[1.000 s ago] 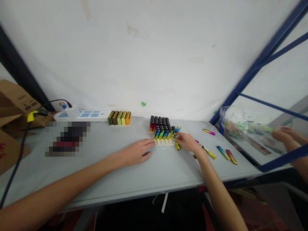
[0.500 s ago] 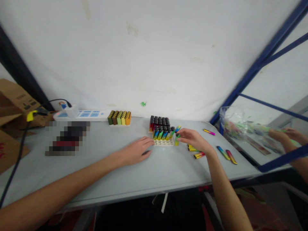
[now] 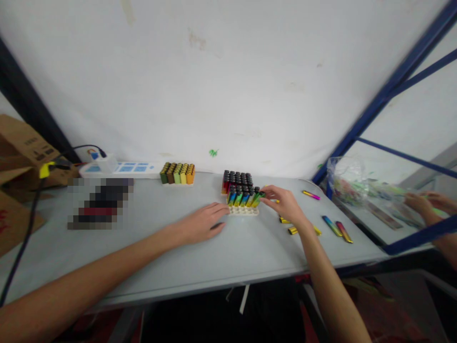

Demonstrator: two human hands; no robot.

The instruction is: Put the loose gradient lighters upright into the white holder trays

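My left hand (image 3: 207, 224) lies on the table with its fingers stretched out, fingertips against the left end of a white holed tray (image 3: 243, 211). Upright lighters (image 3: 243, 196) with black tops and blue, green and yellow bodies fill the tray's back rows; front holes are bare. At the tray's right end my right hand (image 3: 283, 202) pinches a dark-topped lighter (image 3: 262, 194), its lower part hard to make out. Directly behind stands another block of black-topped lighters (image 3: 226, 181) with red bodies. Several gold-ended, metallic casings (image 3: 293, 230) lie partly hidden under my right forearm.
Loose shiny casings (image 3: 332, 226) lie to the right, with a pink-yellow one (image 3: 311, 195) farther back. A gold-topped lighter block (image 3: 177, 174) and a power strip (image 3: 132, 168) stand along the wall. Beyond the blue frame (image 3: 346, 128) show another person's hands (image 3: 421, 202) and a clear plastic bag (image 3: 348, 181).
My right hand has moved slightly left and up, bringing the lighter from beside the tray to its right end. The left hand has stayed in place.
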